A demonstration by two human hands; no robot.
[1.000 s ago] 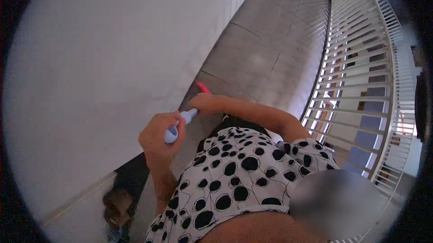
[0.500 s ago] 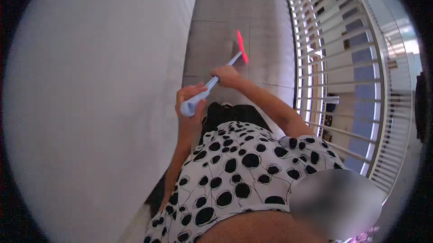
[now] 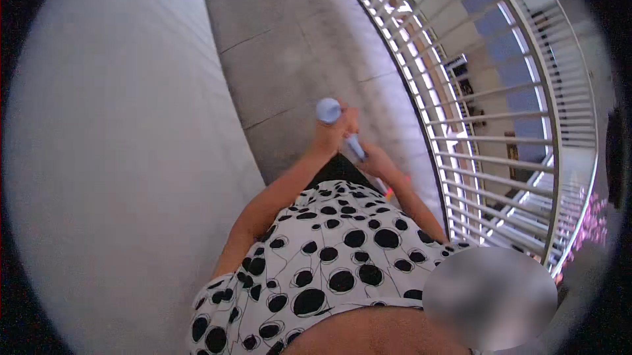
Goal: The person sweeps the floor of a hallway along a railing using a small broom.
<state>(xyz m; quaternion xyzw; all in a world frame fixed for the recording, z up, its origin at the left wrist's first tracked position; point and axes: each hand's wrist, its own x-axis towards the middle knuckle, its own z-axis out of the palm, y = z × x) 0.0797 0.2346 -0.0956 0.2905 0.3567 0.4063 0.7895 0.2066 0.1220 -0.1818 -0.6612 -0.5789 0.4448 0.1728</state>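
A pale blue pole [image 3: 356, 147] runs diagonally in front of my body, its rounded end cap [image 3: 328, 110] facing up toward me. My left hand [image 3: 334, 130] is closed around the pole just below that cap. Lower down, my right hand [image 3: 376, 159] wraps the same pole. A bit of the red head [image 3: 389, 192] shows past my right forearm, which hides most of it. Whether the head is a broom, mop or squeegee I cannot tell.
A pale wall [image 3: 131, 124] rises along the left side. Grey tiled floor [image 3: 276, 58] stretches ahead as a narrow walkway. White railing [image 3: 487, 98] bounds the right side, with a lower level visible through its bars. Pink flowers [image 3: 588, 223] are beyond the railing.
The pole has swung round: its red head went from ahead on the floor to back near my right side. Both hands keep hold of it, and my view has turned rightward.
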